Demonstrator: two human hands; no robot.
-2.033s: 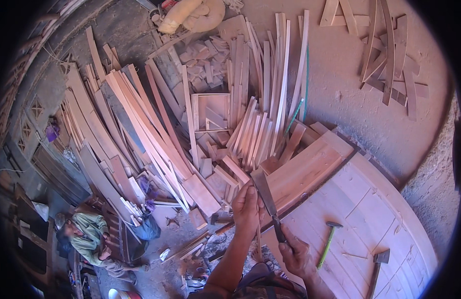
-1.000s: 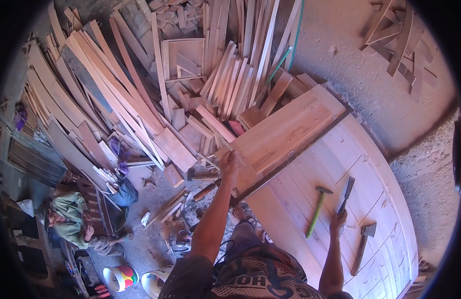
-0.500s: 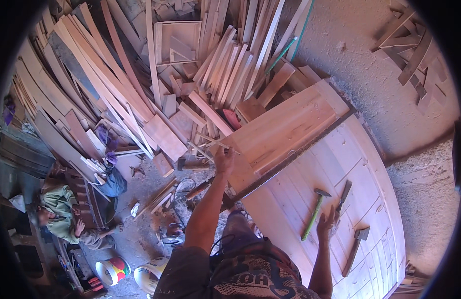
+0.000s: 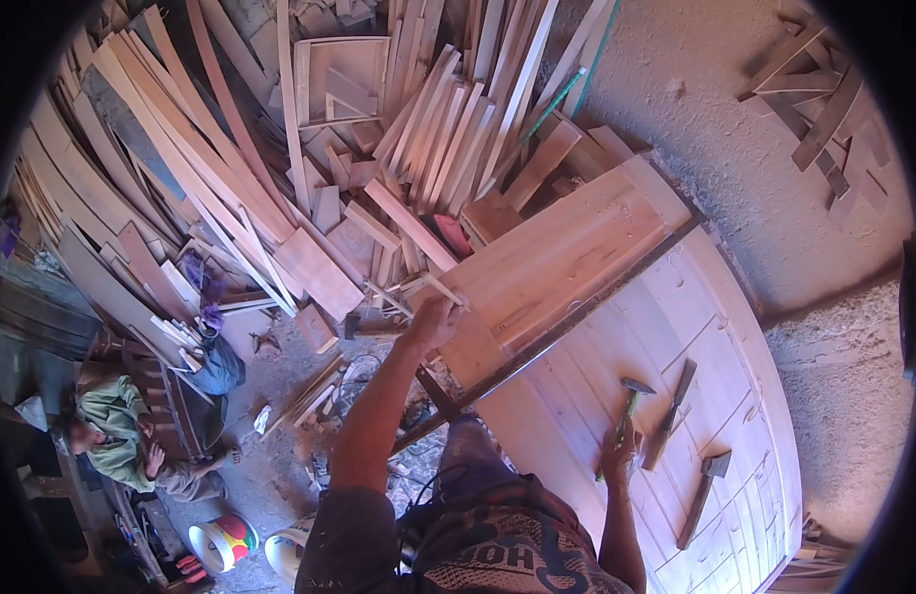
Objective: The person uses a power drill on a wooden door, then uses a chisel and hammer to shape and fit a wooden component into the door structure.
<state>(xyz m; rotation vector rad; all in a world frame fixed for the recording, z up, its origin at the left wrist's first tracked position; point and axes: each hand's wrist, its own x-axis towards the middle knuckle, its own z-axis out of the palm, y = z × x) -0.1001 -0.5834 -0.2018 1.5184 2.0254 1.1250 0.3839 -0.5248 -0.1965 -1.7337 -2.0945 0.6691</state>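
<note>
My left hand (image 4: 433, 325) is closed on a thin wooden stick (image 4: 442, 289) above the near end of a wooden panel (image 4: 567, 272). Over the planked wooden surface (image 4: 552, 406), my right hand (image 4: 619, 453) has its fingers round the green handle of a hammer (image 4: 635, 387), its metal head pointing away from me. Just right of that hand lies a long, narrow dark tool (image 4: 671, 416), perhaps a chisel or file. Further right rests a hatchet-like tool (image 4: 704, 500) with a wooden handle and broad dark head.
Wooden strips and boards (image 4: 201, 158) are heaped at the far left and centre. A person in a green shirt (image 4: 116, 436) sits at the left. Two buckets (image 4: 223, 543) stand on the floor near the lower edge. Scrap wood (image 4: 824, 109) lies at the far right.
My right hand has moved left from beside the long dark tool and closed round the hammer handle. My left hand, still with the stick, has shifted slightly toward me and left.
</note>
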